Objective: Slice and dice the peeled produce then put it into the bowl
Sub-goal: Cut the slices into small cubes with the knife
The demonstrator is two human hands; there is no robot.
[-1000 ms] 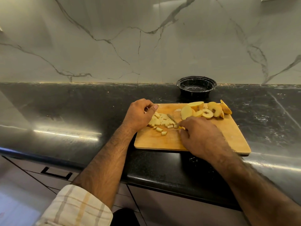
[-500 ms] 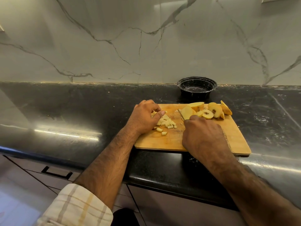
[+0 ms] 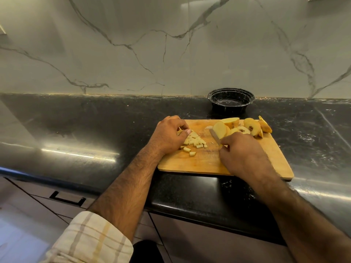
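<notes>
Several pale diced pieces [image 3: 194, 142] are gathered in a small heap on the left half of a wooden cutting board [image 3: 207, 162], with two or three cubes lying loose just in front of the heap. Thicker slices [image 3: 245, 128] of the same peeled produce, some with a seed core showing, are piled along the board's far edge toward the right. The heap is touched on its left side by the left hand [image 3: 169, 136], whose fingers are curled inward over the pieces; whether any piece is actually pinched cannot be told. A knife [image 3: 215, 136] is gripped by the right hand [image 3: 245, 156], its fingers wrapped round the handle, which is hidden by the hand. Only the blade is seen, angled up and away toward the nearest slice, between the heap and the slices.

A black bowl [image 3: 230, 99] is set on the dark stone counter [image 3: 95, 126] just beyond the board's far edge, close to the marble-veined wall [image 3: 171, 44]. A checked sleeve [image 3: 89, 242], rolled back, is seen on the left forearm. A drawer handle [image 3: 67, 199] is visible below the counter's front edge.
</notes>
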